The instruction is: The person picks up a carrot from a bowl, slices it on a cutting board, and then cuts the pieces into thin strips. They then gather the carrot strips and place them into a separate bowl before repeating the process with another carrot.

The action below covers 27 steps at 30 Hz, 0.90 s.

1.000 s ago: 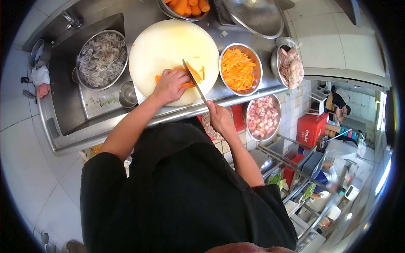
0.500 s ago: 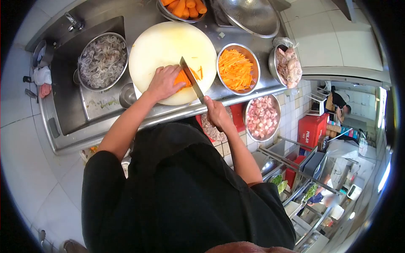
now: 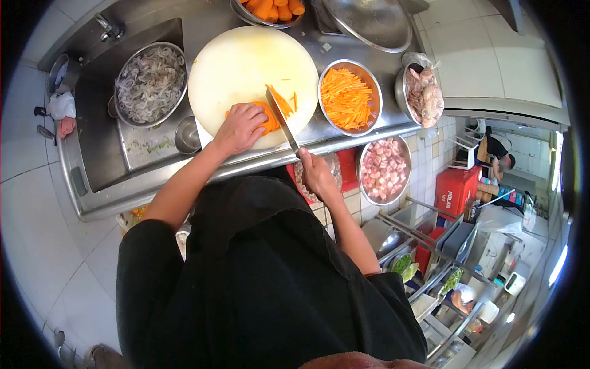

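Observation:
On a round pale cutting board, my left hand presses down on sliced carrot, its fingers bent together over the pieces. My right hand is closed around the handle of a large knife. The blade lies just right of the sliced carrot, pointing away from me. Beyond it, thin carrot strips rest on the board. To the right of the board stands a metal bowl of carrot strips.
A pot of pale strips sits in the sink at left. Whole carrots fill a bowl behind the board. Meat bowls stand at right and below the counter edge. Two other people are at far right.
My left hand has shifted slightly down and left on the carrot. More strips lie beside the blade, and the knife and right hand sit slightly lower.

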Available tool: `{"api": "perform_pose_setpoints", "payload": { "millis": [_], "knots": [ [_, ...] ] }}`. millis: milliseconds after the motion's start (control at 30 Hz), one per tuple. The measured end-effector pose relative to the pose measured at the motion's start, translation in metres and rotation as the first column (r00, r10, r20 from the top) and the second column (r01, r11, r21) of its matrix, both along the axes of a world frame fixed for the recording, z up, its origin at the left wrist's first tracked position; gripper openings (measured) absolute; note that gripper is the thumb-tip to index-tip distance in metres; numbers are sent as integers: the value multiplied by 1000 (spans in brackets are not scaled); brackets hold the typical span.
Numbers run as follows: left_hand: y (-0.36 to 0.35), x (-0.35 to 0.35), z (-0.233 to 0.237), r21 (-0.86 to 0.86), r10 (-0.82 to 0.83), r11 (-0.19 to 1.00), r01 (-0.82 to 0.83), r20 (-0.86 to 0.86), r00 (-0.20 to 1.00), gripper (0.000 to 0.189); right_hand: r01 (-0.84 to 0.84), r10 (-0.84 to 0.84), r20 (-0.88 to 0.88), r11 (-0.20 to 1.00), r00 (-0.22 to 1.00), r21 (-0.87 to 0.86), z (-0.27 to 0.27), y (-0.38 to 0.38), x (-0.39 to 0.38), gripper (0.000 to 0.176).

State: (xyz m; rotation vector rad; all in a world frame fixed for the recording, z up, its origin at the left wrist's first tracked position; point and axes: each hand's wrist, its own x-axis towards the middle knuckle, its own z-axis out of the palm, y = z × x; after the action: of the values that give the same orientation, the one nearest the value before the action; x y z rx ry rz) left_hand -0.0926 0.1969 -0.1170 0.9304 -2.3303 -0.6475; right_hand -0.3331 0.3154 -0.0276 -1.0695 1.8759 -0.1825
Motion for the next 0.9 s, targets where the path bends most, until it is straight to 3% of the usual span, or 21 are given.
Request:
{"api": "perform_pose_setpoints", "payload": {
  "millis": [233, 333, 533, 633, 733, 833, 900],
  "knots": [
    [-1, -9, 0, -81, 32, 996, -23, 115, 993, 27, -44, 45, -30, 998, 999, 35, 36, -1, 8, 62],
    [-1, -11, -5, -158, 60, 986, -48, 75, 995, 28, -43, 44, -31, 998, 999, 36, 36, 3, 9, 62],
    [-1, -11, -4, -106, 73, 992, -64, 75, 995, 28, -178, 167, -120, 980, 979, -91, 10, -6, 13, 62],
    [0, -10, -5, -81, 73, 994, -68, 57, 996, 28, -91, 92, -109, 996, 990, 16, 13, -22, 23, 61],
    [-1, -10, -5, -76, 72, 995, -68, 47, 996, 28, -91, 88, -61, 995, 994, -48, 32, -9, 16, 61],
    [0, -9, -2, -15, 67, 998, -66, 76, 995, 27, -124, 116, -159, 992, 980, -40, 40, -4, 21, 60],
    [3, -11, -6, -39, 67, 997, -66, 39, 997, 26, -123, 116, -104, 991, 988, -55, 21, -11, 23, 60]
  ]
}}
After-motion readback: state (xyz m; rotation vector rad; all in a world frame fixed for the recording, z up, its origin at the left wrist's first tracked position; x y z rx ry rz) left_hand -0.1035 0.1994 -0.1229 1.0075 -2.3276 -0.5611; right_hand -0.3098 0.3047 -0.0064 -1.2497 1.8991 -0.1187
